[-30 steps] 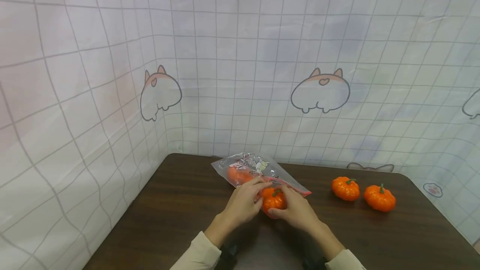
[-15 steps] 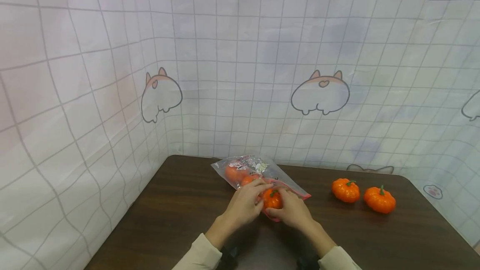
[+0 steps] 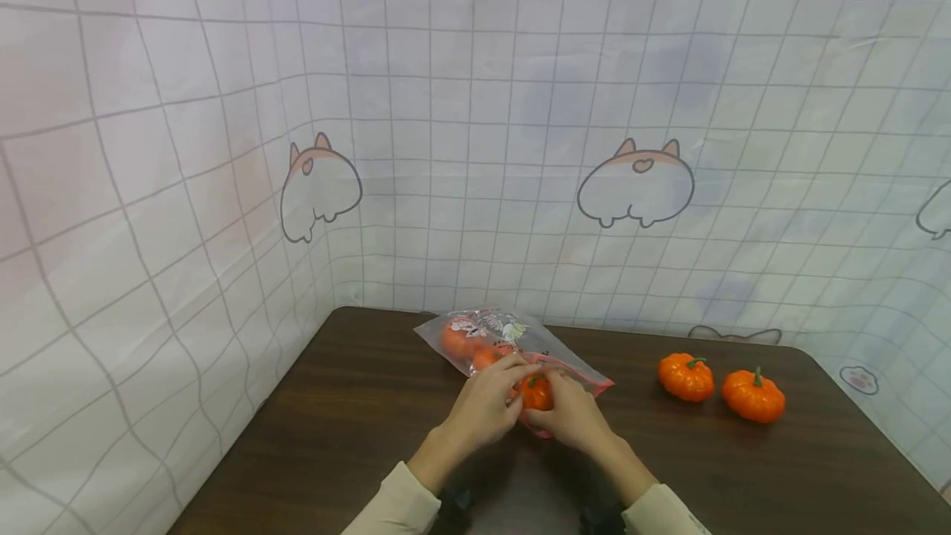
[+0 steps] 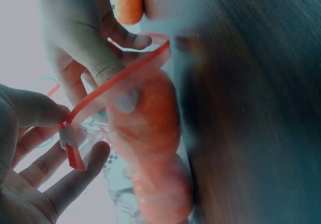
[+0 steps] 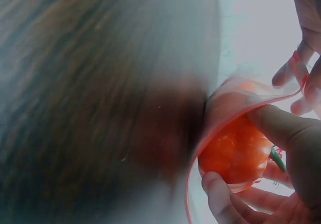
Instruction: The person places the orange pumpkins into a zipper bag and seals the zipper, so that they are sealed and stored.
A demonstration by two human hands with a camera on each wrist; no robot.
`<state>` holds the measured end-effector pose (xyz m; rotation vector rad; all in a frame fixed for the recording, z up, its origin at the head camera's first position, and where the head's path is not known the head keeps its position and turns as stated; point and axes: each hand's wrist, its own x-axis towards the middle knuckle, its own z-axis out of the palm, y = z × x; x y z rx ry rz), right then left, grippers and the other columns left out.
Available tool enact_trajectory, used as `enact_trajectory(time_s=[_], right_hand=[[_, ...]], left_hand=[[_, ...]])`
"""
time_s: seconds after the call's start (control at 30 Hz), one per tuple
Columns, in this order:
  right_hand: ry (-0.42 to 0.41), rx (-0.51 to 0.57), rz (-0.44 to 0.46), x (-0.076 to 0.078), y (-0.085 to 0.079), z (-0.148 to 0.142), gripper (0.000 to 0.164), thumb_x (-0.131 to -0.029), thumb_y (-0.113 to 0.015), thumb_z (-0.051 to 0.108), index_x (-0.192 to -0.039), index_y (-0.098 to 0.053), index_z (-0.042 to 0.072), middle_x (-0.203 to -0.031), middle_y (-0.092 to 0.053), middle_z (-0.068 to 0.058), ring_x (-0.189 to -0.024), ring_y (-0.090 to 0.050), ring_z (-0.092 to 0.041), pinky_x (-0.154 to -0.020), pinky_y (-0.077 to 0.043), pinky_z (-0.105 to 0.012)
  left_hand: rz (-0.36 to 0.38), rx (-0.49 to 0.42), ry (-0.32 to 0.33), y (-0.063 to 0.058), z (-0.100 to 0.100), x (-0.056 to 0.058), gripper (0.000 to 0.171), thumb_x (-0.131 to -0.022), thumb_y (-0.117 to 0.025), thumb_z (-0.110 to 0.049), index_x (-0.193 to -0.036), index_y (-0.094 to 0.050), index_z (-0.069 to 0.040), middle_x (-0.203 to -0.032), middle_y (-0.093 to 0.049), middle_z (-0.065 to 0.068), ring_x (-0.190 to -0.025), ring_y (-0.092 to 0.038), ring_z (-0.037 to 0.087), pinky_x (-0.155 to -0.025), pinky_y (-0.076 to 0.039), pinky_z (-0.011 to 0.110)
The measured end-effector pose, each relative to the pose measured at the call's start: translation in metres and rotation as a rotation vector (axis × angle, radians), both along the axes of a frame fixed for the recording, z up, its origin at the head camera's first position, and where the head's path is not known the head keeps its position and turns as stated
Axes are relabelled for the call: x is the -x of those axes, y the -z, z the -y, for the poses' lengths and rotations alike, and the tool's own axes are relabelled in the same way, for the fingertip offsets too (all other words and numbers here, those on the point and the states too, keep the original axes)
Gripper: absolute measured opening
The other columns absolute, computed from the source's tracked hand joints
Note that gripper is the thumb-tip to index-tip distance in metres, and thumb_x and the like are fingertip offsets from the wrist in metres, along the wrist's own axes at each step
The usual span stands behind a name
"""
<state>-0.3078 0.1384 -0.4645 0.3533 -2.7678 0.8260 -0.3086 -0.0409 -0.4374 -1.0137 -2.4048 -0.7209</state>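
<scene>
A clear zip bag (image 3: 541, 343) with a red zip edge (image 4: 118, 78) lies on the table, a printed picture on its film. Inside it, orange pumpkins (image 3: 461, 340) show through. My left hand (image 3: 486, 400) pinches the red edge beside a small white slider (image 4: 67, 135), holding the mouth apart. My right hand (image 3: 578, 413) grips a small orange pumpkin (image 5: 233, 156) with a green stem at the mouth. In the right wrist view the red edge passes across this pumpkin, and the right thumb lies over it within the mouth. The right fingers are partly hidden in the head view.
Two more small pumpkins, one left (image 3: 685, 377) and one right (image 3: 754, 396), sit on the right side of the dark wooden table (image 3: 334, 436). A patterned cloth (image 3: 475, 188) hangs behind the table and along its left side.
The gripped pumpkin has moved slightly left and deeper into the mouth with my right hand. The pumpkins inside have shifted toward the bag's far left end. My left hand stays nearly in place.
</scene>
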Motion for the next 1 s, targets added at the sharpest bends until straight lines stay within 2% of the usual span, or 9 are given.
enact_trajectory(time_s=[0.27,0.5,0.63,0.8,1.0], right_hand=[[-0.051,0.062,0.042,0.0041,-0.0014,-0.0001,0.064,-0.08,-0.085,0.03,-0.133,-0.059,0.007,-0.102,-0.069,-0.006,-0.079,-0.058,-0.015,-0.065,-0.048,-0.033],[-0.136,0.081,0.073,0.0054,-0.0009,-0.0037,0.069,-0.082,-0.083,0.027,-0.14,-0.055,0.003,-0.128,-0.067,-0.016,-0.109,-0.064,-0.03,-0.092,-0.052,-0.051],[-0.169,0.076,0.085,0.0053,-0.0008,-0.0047,0.067,-0.082,-0.082,0.022,-0.141,-0.055,0.0,-0.13,-0.064,-0.021,-0.114,-0.063,-0.034,-0.098,-0.049,-0.055],[-0.17,0.082,0.104,0.0051,-0.0007,-0.005,0.066,-0.082,-0.082,0.018,-0.14,-0.055,0.0,-0.131,-0.064,-0.022,-0.114,-0.062,-0.034,-0.097,-0.049,-0.055],[-0.133,0.096,0.123,0.0034,0.0001,-0.0068,0.065,-0.083,-0.083,0.017,-0.14,-0.056,0.001,-0.137,-0.062,-0.023,-0.125,-0.059,-0.04,-0.105,-0.045,-0.06]], left_hand=[[0.001,0.003,-0.005,-0.0009,0.0004,-0.0012,0.048,-0.083,-0.069,-0.002,-0.13,-0.071,-0.014,-0.116,-0.07,-0.003,-0.075,-0.051,0.007,-0.061,-0.037,0.016],[0.007,0.031,-0.024,-0.0015,0.0011,-0.0017,0.046,-0.085,-0.069,-0.005,-0.13,-0.071,-0.015,-0.118,-0.071,-0.004,-0.083,-0.061,0.01,-0.063,-0.043,0.017],[0.011,0.053,-0.033,-0.0018,0.0011,-0.0022,0.045,-0.085,-0.07,-0.006,-0.13,-0.072,-0.016,-0.117,-0.071,-0.004,-0.088,-0.066,0.012,-0.07,-0.052,0.021],[0.0,0.059,-0.031,-0.0014,0.0009,-0.0028,0.045,-0.085,-0.072,-0.005,-0.128,-0.073,-0.015,-0.116,-0.072,-0.003,-0.094,-0.069,0.014,-0.076,-0.057,0.026],[0.002,0.045,-0.038,-0.002,0.0009,-0.0025,0.042,-0.085,-0.072,-0.004,-0.126,-0.074,-0.015,-0.114,-0.073,-0.002,-0.086,-0.066,0.012,-0.072,-0.055,0.025]])
